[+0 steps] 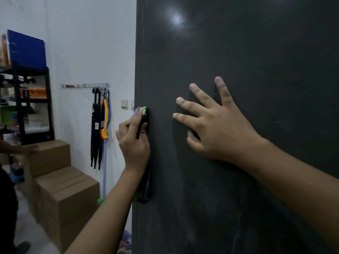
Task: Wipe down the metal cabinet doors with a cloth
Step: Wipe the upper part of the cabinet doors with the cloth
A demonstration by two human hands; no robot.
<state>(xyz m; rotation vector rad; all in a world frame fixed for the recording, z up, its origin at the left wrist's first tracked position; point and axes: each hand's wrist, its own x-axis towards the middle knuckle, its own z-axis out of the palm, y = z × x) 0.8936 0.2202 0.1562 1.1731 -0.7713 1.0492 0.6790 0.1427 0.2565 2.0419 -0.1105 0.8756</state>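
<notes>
head view, left hand (134, 143) grips cloth (145, 191), cardboard boxes (67, 191) (closed) beside cabinet door (238, 52)

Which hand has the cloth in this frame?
The left hand, gripping the dark, green-trimmed cloth at the left edge of the cabinet door. The right hand only rests flat on it, fingers spread, holding nothing.

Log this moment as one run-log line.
left hand: grips cloth against cabinet door edge | right hand: pressed flat on door | step: wiping edge
</notes>
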